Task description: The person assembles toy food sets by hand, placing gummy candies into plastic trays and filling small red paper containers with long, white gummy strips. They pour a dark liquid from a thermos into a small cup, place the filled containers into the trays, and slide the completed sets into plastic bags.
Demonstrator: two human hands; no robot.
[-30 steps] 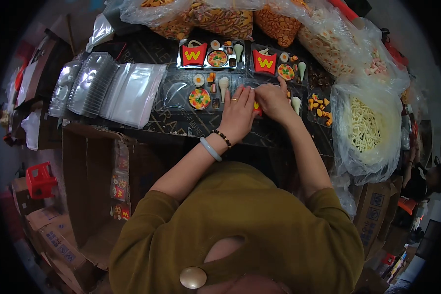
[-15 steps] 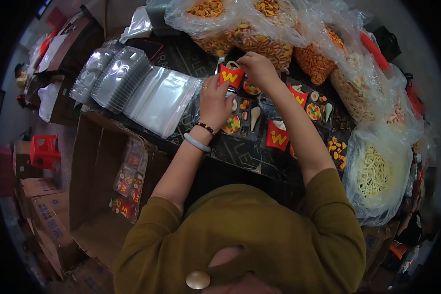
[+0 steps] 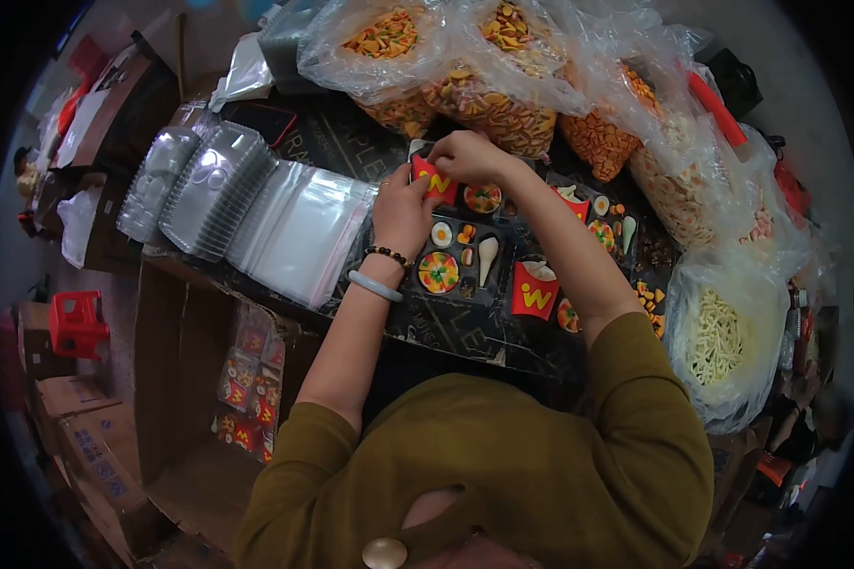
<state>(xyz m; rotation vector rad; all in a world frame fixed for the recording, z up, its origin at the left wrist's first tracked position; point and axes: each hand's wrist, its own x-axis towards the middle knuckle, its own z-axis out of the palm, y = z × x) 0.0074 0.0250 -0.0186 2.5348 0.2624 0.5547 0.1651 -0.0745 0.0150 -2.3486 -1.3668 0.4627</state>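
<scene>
My left hand (image 3: 402, 220) is closed on a small red fries carton (image 3: 431, 177) with a yellow W-like mark, at the far side of the table. The fingers of my right hand (image 3: 473, 157) are pinched together at the carton's open top; whatever they hold is hidden. Nearer to me lies a clear tray (image 3: 457, 296) of miniature food pieces, among them a round pizza (image 3: 438, 272), an egg (image 3: 441, 233) and a pale cone-shaped piece (image 3: 487, 258). Another red carton (image 3: 534, 289) with pale pieces in its top stands under my right forearm. A third carton (image 3: 571, 202) is partly covered by that arm.
Clear plastic sleeves (image 3: 299, 232) and stacked clear clamshells (image 3: 216, 190) lie left. Open bags of orange pieces (image 3: 386, 36) line the back; a bag of cream sticks (image 3: 716, 337) is at right. A cardboard box (image 3: 185, 398) with packed sets stands below left.
The whole view has shifted slightly. My right fingers have come down to the carton's opening, and the pale loop-shaped piece seen there before is now hidden. My left hand keeps its hold.
</scene>
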